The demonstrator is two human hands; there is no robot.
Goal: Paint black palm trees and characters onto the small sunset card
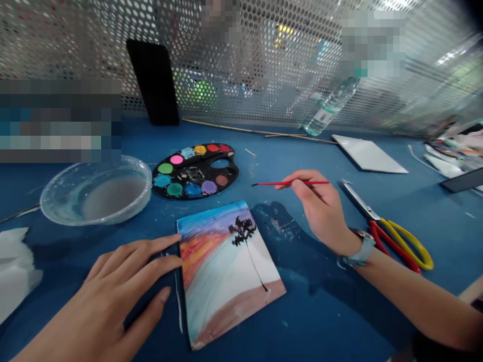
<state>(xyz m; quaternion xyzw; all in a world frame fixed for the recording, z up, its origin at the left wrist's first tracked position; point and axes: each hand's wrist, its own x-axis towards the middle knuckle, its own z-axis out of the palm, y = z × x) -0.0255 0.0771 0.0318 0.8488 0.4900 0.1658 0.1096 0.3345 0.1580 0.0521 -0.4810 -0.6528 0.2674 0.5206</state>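
A small painted card [226, 271] with a sunset sky and a thin black tree lies on the blue table [320, 311] in front of me. My left hand [113, 296] rests flat on the table, fingers spread, its fingertips touching the card's left edge. My right hand [320, 208] hovers to the right of the card, fingers pinched on a thin red paintbrush [290, 183] whose dark tip points left toward the black paint palette [196, 171]. The palette holds several coloured paint wells and sits just beyond the card.
A clear plastic bowl of cloudy water [96, 191] stands at left. Scissors with red and yellow handles [392, 231] lie right of my wrist. A black phone [153, 83] leans on the perforated wall, with a water bottle [328, 108], thin sticks and a white card [368, 153] behind.
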